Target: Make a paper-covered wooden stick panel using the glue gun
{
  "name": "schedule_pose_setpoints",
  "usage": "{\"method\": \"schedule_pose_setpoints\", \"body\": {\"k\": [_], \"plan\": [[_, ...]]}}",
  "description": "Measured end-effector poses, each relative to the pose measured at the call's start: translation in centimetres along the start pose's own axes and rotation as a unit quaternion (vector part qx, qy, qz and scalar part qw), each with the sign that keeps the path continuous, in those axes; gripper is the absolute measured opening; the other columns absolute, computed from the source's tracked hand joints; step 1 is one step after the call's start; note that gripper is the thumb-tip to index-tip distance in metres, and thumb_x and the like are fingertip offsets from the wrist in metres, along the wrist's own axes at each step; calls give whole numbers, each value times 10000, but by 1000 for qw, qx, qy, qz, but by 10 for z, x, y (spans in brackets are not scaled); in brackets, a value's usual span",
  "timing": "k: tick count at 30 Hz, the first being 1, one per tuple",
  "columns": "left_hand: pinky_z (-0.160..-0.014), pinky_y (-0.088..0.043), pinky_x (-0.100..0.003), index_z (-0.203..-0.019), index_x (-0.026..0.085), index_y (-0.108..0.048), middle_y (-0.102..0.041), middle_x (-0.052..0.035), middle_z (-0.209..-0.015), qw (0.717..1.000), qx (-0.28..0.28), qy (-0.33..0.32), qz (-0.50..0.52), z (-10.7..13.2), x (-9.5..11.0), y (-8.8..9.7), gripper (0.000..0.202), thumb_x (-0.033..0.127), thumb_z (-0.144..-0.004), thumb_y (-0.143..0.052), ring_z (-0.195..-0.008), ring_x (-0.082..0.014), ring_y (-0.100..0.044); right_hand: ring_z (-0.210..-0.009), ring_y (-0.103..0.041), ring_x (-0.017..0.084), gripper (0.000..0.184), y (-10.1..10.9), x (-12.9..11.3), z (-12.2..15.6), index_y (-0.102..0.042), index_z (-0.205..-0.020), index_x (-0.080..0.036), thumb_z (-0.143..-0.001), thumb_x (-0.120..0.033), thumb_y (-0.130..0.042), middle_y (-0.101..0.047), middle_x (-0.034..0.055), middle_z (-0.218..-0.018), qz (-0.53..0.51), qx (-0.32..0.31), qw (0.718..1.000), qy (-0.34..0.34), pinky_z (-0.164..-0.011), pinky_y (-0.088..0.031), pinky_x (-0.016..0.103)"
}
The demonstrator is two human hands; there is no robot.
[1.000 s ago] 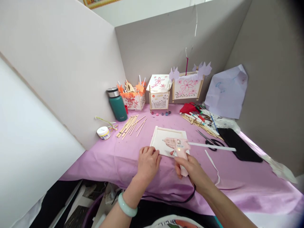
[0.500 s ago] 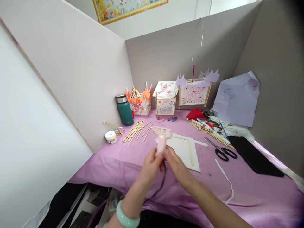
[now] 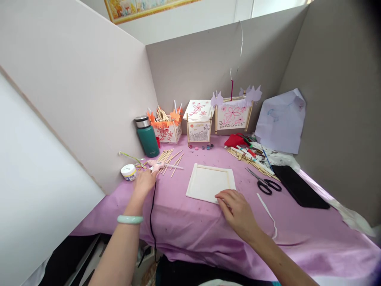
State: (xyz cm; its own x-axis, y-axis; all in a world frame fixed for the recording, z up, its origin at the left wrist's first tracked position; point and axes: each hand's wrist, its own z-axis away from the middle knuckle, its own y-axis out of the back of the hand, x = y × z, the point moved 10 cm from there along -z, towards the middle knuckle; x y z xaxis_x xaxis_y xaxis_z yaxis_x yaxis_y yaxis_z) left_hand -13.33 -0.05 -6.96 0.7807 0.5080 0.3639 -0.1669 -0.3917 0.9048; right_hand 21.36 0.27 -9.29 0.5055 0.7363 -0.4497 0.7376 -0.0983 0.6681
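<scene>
My left hand (image 3: pixel 145 182) is closed around the handle of a pink hot glue gun (image 3: pixel 156 165), at the left of the table beside the bamboo sticks. A pale glue stick (image 3: pixel 175 167) juts out to the gun's right, and its black cord (image 3: pixel 152 214) hangs over the table's front edge. My right hand (image 3: pixel 236 208) has its fingers bent and closed at the near right corner of a white sheet (image 3: pixel 205 184); its fingertips cover that corner. A thin wooden stick (image 3: pixel 212 168) lies along the sheet's far edge, another along its right side.
A white tub (image 3: pixel 129 172) and a green bottle (image 3: pixel 148 137) stand at the left. Paper-covered stick boxes (image 3: pixel 199 131) line the back. Black-handled scissors (image 3: pixel 264 184), a white strip (image 3: pixel 268 208) and a black flat object (image 3: pixel 299 186) lie at the right. Partition walls (image 3: pixel 208 63) enclose the table.
My left hand has carried the glue gun from above the sheet to the left beside the bamboo sticks. My right hand has left the gun and moved to the sheet's near corner.
</scene>
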Motion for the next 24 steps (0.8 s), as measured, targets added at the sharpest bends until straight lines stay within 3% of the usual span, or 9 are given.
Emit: {"method": "schedule_pose_setpoints", "body": {"k": [2, 3, 4, 6, 8, 10, 13, 18, 24], "plan": [[-812, -458, -455, -1032, 124, -621, -570, -211, -1138, 999, 51, -7, -12, 19, 9, 6, 335, 363, -872, -450, -1028, -346, -569, -891, -524, 194, 182, -7, -10, 1, -646, -928, -199, -932, -214, -465, -621, 51, -930, 31, -20, 999, 21, -802, -373, 340], [-812, -467, -437, -1021, 134, -630, -574, -190, -1131, 995, 86, -52, -2, 34, 25, 8, 309, 340, -881, -446, -1007, -320, -579, -879, -516, 193, 179, -11, -15, 1, -653, -924, -200, -929, -204, -474, -620, 51, -920, 43, -28, 998, 27, -790, -367, 336], [-811, -476, -394, -973, 153, -645, -604, -147, -1057, 986, 96, -135, 30, 52, 48, 5, 251, 279, -886, -447, -965, -273, -593, -869, -508, 192, 175, -14, -19, 0, -658, -921, -200, -926, -198, -484, -618, 52, -909, 53, -34, 998, 31, -779, -361, 332], [-832, -477, -341, -918, 178, -661, -634, -86, -938, 938, 44, -327, 107, 99, 98, -16, 200, 177, -876, -466, -927, -210, -589, -856, -495, 188, 160, -20, -25, -3, -666, -921, -201, -918, -193, -507, -614, 50, -891, 69, -43, 996, 35, -767, -351, 325], [-827, -478, -355, -989, 176, -654, -633, -84, -971, 909, 47, -392, 137, 135, 122, -27, 207, 146, -879, -481, -935, -208, -564, -855, -488, 186, 139, -25, -29, -6, -671, -929, -205, -907, -192, -535, -609, 46, -880, 86, -50, 994, 38, -766, -342, 321], [-806, -479, -362, -990, 166, -653, -633, -82, -945, 904, 47, -401, 142, 153, 133, -38, 201, 136, -891, -480, -910, -206, -554, -858, -484, 186, 126, -31, -30, -9, -673, -932, -212, -900, -195, -552, -604, 40, -868, 104, -56, 992, 40, -765, -334, 320], [-774, -475, -358, -925, 169, -663, -627, -69, -866, 903, 41, -405, 137, 161, 139, -48, 184, 144, -901, -482, -854, -199, -546, -846, -479, 181, 131, -40, -28, -12, -674, -891, -214, -907, -197, -545, -595, 30, -832, 125, -63, 990, 34, -751, -327, 316], [-760, -463, -360, -887, 179, -666, -606, -64, -846, 907, 44, -402, 115, 160, 141, -51, 183, 191, -911, -485, -828, -193, -529, -812, -470, 167, 153, -50, -21, -13, -668, -822, -203, -907, -196, -542, -577, 21, -808, 125, -69, 989, 25, -734, -339, 294], [-776, -458, -371, -945, 180, -656, -591, -71, -879, 917, 64, -386, 76, 166, 143, -51, 210, 198, -924, -448, -849, -198, -524, -849, -485, 172, 174, -45, -18, -12, -688, -867, -213, -924, -238, -525, -590, 32, -840, 122, -56, 991, 14, -746, -353, 297]]}}
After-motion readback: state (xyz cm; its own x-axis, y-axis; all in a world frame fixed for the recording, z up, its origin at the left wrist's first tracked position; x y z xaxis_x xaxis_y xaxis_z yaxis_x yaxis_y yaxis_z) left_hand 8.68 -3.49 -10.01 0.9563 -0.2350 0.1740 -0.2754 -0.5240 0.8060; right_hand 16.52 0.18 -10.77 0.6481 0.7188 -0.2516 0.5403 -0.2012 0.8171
